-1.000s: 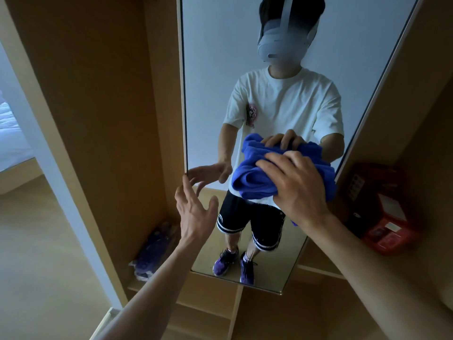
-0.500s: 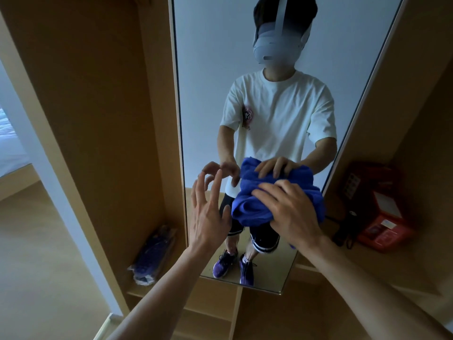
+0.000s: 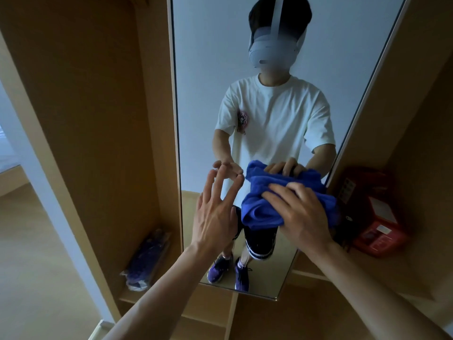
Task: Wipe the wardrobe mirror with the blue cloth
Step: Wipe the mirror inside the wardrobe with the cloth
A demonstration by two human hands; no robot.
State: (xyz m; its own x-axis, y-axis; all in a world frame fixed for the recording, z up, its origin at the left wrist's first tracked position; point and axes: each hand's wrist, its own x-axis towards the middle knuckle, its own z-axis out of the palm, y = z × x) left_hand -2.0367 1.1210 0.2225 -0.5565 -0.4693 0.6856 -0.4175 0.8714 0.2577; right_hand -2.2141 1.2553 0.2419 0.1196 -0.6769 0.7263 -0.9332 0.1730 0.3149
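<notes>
Our right hand (image 3: 301,214), fingers curled over the cloth (image 3: 264,209), holds it against the mirror (image 3: 208,69), glass running toward twelve o'clock; our empty left hand (image 3: 215,214), fingers straight, perhaps touches it.

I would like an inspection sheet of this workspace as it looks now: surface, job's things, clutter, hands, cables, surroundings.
Surface: wardrobe mirror, upright in a wooden frame, reflecting the person.
Job's things: blue cloth, bunched, held against the lower glass.
Clutter: purple bundle in clear plastic on the left shelf; red box on the right shelf.
Hands: right hand grips the cloth; left hand open, fingers spread, fingertips at the glass.
Cables: nothing seen.
Surroundings: wardrobe panels on both sides; pale floor at left.
</notes>
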